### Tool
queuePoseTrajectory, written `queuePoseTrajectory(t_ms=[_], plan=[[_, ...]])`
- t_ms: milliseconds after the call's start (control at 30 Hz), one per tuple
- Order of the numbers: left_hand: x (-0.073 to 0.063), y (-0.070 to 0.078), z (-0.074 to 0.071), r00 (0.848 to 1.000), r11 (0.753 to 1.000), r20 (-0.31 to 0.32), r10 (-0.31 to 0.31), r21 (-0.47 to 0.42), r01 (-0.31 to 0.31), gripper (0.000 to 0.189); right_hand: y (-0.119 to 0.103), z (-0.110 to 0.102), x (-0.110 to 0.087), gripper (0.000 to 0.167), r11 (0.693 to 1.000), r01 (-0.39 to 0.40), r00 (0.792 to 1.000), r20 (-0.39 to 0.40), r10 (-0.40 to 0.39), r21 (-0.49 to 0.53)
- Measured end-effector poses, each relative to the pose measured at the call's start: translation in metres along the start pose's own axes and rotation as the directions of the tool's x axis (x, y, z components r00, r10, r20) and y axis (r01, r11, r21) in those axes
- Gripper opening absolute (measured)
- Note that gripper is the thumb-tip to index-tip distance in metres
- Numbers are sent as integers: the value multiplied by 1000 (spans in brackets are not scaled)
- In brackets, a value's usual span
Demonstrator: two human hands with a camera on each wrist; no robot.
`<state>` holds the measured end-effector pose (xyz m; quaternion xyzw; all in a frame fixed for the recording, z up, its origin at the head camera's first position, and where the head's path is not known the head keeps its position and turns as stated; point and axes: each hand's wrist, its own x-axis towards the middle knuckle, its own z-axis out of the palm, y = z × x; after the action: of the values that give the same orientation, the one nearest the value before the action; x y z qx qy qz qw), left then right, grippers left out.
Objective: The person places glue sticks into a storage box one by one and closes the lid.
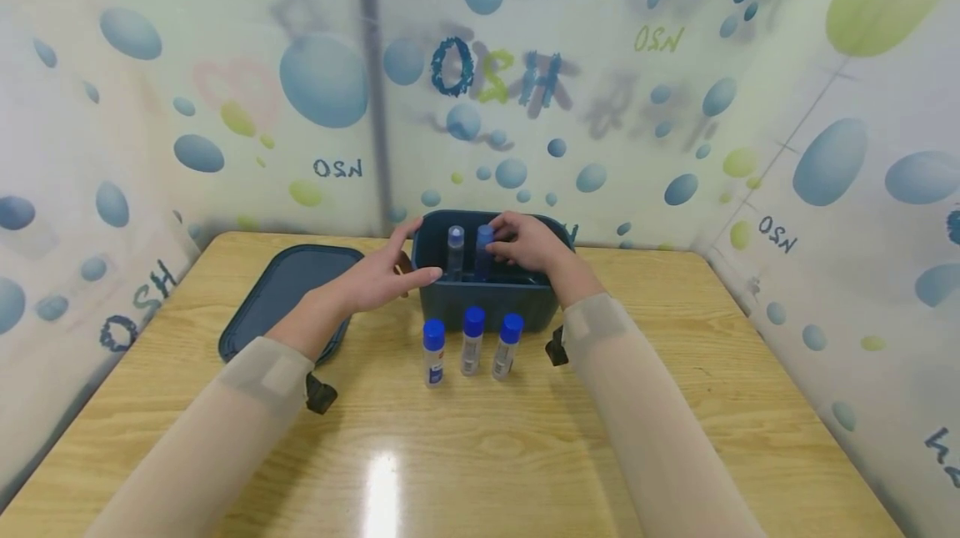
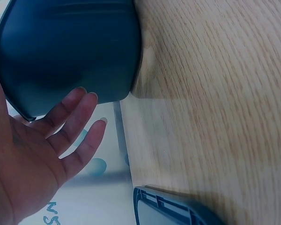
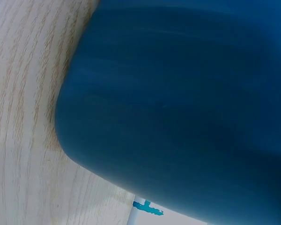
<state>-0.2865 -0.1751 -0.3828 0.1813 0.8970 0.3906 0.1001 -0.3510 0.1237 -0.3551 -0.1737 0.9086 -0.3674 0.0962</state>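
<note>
A dark blue bin [image 1: 487,304] stands near the back of the table. Inside it are two slim clear bottles: one [image 1: 455,250] with a pale top and a blue-capped bottle [image 1: 484,254]. My right hand [image 1: 528,242] reaches over the bin's right part and pinches the blue-capped bottle near its cap. At the bin's left end, my left hand [image 1: 375,271] is spread, fingers extended beside its wall [image 2: 70,56]; the left wrist view shows the palm with nothing in it. The right wrist view shows mostly the bin's side [image 3: 168,103], with the right hand out of sight.
Three blue-capped bottles stand upright before the bin: left [image 1: 433,353], middle [image 1: 472,342] and right [image 1: 507,346]. A dark blue lid [image 1: 288,296] lies on the wooden table [image 1: 465,455] to the left. Patterned curtains [image 1: 480,104] enclose the back and sides.
</note>
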Motion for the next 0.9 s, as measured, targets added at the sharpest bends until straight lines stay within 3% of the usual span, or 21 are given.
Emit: queuePoseTrajectory(t_ms=[567, 900], plan=[[-2, 1, 0, 1000, 1000, 6, -14, -3, 14, 105, 0, -2, -2, 38, 999, -13, 999, -38, 14, 45], [-2, 3, -2, 1000, 1000, 9, -6, 2, 6, 104, -3, -4, -4, 45, 995, 26, 993, -114, -16, 93]])
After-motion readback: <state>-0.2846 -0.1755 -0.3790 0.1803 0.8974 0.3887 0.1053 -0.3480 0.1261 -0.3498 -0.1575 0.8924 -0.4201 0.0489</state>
